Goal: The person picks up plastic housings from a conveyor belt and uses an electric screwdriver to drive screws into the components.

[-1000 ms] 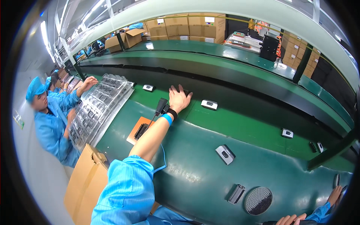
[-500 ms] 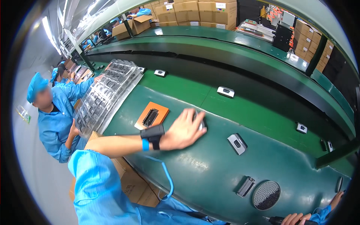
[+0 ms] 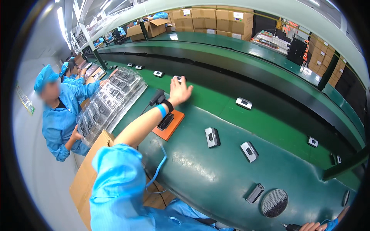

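My left hand (image 3: 179, 93) reaches over the green belt, its fingers around a small silver-and-black device (image 3: 178, 79); the fingers partly cover it. A black unit (image 3: 157, 97) and a blue band are on that wrist. Below the forearm lies an orange block (image 3: 174, 126) with a black frame-shaped part (image 3: 165, 121) on it. Two similar devices stand on the table to the right: a nearer-to-hand silver device (image 3: 211, 137) and a tilted silver device (image 3: 249, 151). My right hand is out of view.
More devices sit along the belt (image 3: 227, 115), including a silver one (image 3: 244, 103). A dark slotted part (image 3: 254, 193) and round grey tray (image 3: 274, 203) of small black pieces lie at lower right. A co-worker's hand (image 3: 314, 226) there holds a screwdriver. Another co-worker holds a clear tray (image 3: 111, 102).
My left hand has moved from the table up and left to the belt. The device that was under it now stands uncovered on the table. The view has shifted slightly.
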